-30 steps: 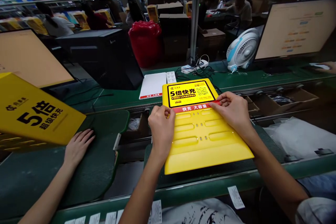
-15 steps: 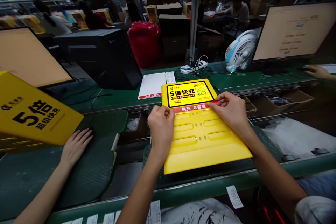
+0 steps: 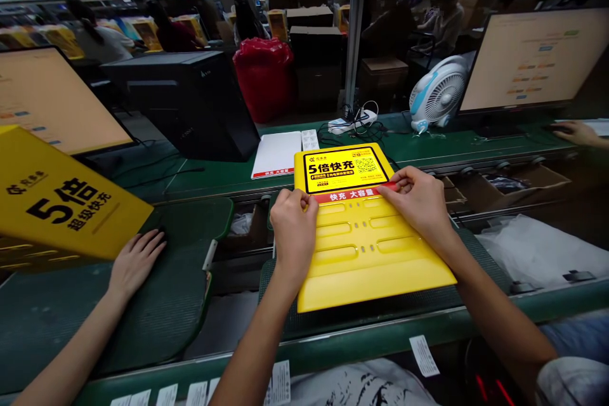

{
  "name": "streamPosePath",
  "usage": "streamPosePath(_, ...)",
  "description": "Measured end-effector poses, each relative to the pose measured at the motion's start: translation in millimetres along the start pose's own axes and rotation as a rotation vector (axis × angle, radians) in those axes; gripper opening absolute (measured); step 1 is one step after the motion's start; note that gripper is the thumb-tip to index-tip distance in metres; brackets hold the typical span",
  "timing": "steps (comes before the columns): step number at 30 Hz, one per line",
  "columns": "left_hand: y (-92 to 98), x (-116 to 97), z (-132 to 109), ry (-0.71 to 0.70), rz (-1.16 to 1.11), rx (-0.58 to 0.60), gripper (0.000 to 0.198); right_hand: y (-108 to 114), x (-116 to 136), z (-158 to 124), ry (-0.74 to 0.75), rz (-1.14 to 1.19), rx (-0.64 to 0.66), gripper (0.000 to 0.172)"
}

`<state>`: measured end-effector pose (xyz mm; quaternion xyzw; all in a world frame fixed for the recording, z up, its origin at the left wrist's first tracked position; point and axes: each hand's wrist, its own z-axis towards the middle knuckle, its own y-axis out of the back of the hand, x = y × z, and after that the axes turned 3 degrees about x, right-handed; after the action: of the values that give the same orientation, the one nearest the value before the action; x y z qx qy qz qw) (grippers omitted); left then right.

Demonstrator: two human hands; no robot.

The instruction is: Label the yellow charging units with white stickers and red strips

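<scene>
A yellow panel (image 3: pixel 375 266) with a black-framed label (image 3: pixel 345 169) lies on a green mat in front of me. Across it, just below the label, runs a red strip (image 3: pixel 352 195) with white characters. My left hand (image 3: pixel 295 228) pinches the strip's left end at the panel's left edge. At the right edge, my right hand (image 3: pixel 421 203) holds the strip's right end between thumb and fingers. Slots and small holes show in the panel below the strip.
A co-worker's hand (image 3: pixel 136 263) rests beside another yellow panel unit (image 3: pixel 61 203) on the left. Behind are a white sheet (image 3: pixel 276 153), power strip (image 3: pixel 352 122), fan (image 3: pixel 440 95), monitor (image 3: pixel 533 60) and black computer case (image 3: pixel 181 101). Another person's hand (image 3: pixel 575 132) is at far right.
Both my hands keep nearly the same pinch on the red strip. The view has shifted slightly. The yellow unit at left has tilted a little.
</scene>
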<state>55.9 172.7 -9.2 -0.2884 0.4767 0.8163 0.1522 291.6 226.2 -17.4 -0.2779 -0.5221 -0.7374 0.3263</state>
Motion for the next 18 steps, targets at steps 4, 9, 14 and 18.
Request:
streamPosePath(4,1.0,-2,1,0.009,0.019,0.022,0.015,1,2,0,-0.002,-0.022,0.004,0.026)
streamPosePath(9,3.8,-3,7,0.025,0.061,0.061,0.015,2,6,1,-0.015,-0.063,0.023,0.026)
streamPosePath(14,6.4,-6,11,0.054,0.104,0.109,0.014,5,11,4,-0.016,-0.14,0.049,0.024)
streamPosePath(18,6.7,-5,10,0.052,0.101,0.101,0.013,7,13,8,-0.037,-0.18,0.083,0.024)
